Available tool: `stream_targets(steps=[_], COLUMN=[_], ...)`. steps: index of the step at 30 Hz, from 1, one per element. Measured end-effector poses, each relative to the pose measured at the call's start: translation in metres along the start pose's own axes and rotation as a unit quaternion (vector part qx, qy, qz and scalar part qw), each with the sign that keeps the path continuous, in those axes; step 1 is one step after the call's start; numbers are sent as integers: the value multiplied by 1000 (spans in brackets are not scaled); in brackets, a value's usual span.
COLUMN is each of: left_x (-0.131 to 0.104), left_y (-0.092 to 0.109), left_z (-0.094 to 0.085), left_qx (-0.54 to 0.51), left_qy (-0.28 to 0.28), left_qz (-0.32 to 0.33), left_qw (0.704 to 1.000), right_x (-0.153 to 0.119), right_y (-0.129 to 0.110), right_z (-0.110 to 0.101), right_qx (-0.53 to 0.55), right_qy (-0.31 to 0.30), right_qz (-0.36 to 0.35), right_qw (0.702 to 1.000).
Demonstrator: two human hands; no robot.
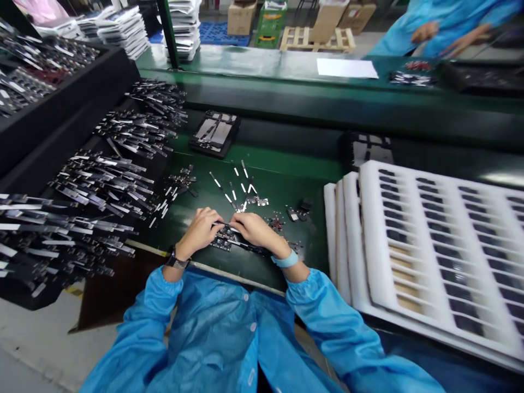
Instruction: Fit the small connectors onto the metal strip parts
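My bare hands meet low over a green worktop (196, 262), close to its near edge; my left hand (200, 232) and right hand (256, 230) are both curled, thumbs and fingertips pinching a thin dark strip (227, 224) between them; my fingers cover much of it, so I cannot tell its full shape. Small circuit boards (221, 243) lie just beneath; beyond my fingertips, slender pieces with white sections (221, 187) fan out; loose dark parts (180, 181) lie to the left and tiny reddish ones (275, 222) to the right.

I judge the strip very light, thin and somewhat bendy, perhaps slick on its flat faces; its small parts look easy to crease or crack, so the edges or firmer ends seem the best hold, with a gentle pinch and no sharp folding or twisting.
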State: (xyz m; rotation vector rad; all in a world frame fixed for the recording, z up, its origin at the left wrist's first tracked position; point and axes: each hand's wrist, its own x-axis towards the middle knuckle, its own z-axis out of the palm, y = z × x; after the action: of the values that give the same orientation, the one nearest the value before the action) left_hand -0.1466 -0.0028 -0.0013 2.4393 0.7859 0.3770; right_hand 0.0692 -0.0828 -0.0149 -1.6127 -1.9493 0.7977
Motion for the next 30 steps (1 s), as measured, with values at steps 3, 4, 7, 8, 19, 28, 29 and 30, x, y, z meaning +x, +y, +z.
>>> stream_targets(steps=[3,4,7,8,19,28,29,30], left_x=[0,-1,-5,-6,-10,-4,-4,-4], left_y=[-3,-4,-5,-5,-12,-13,-14,-14], left_z=[6,7,10,11,3,13,13,13], left_qx=[-20,-26,-32,-31,-51,-35,-35,-35], left_qy=[7,12,25,26,-17,-32,-31,-32], left_qz=[-14,-18,-33,-36,-41,0,-1,-1], left_qw=[1000,999,999,999,998,999,999,999], right_x=[-2,-3,-4,-4,-3,-4,-4,-4], right_y=[0,0,0,0,3,3,3,4], right_z=[2,3,5,6,11,14,13,12], right_qx=[-11,-17,-54,-65,-88,-105,-102,-92], right_qy=[13,13,9,9,12,23,21,21], right_qz=[-8,-13,-21,-22,-29,-44,-44,-44], right_qw=[1000,1000,998,998,996,993,994,995])
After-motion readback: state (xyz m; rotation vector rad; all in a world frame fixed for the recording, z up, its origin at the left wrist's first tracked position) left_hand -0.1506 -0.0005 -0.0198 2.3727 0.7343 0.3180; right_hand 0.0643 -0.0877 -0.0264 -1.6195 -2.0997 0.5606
